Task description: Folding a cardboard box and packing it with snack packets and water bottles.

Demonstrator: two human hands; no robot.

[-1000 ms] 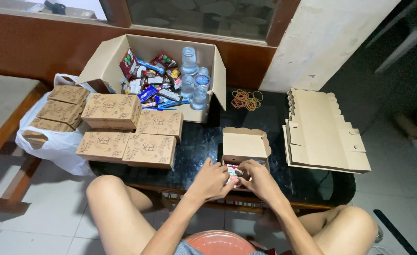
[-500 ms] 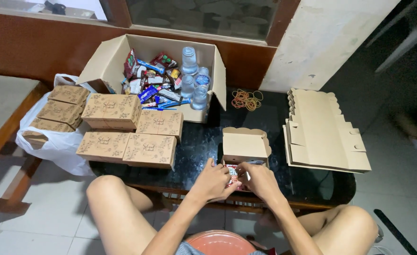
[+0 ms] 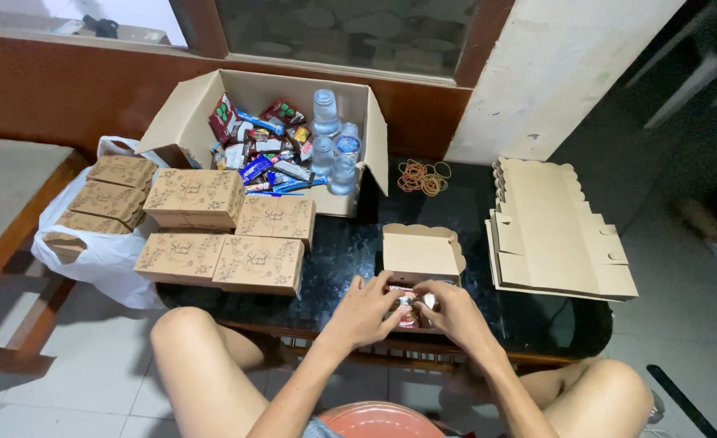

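While the seated person leans over the near edge of the dark table (image 3: 350, 243), both hands meet over a small open kraft box (image 3: 420, 253) whose lid stands raised behind them. The left hand (image 3: 364, 311) and right hand (image 3: 456, 313) have fingertips pinched together on small items inside the box; what exactly each finger clamps cannot be told, the contents being mostly hidden. Closed printed boxes (image 3: 236, 235) are stacked toward the table's left edge, with more resting on a white plastic bag (image 3: 103, 255) beyond that edge. At the far edge stands a large carton (image 3: 204, 109) holding snack packets (image 3: 265, 150) and water bottles (image 3: 330, 138). Rubber bands (image 3: 423, 176) lie loose near the far edge, and flat unfolded box blanks (image 3: 553, 231) are piled at the right edge.
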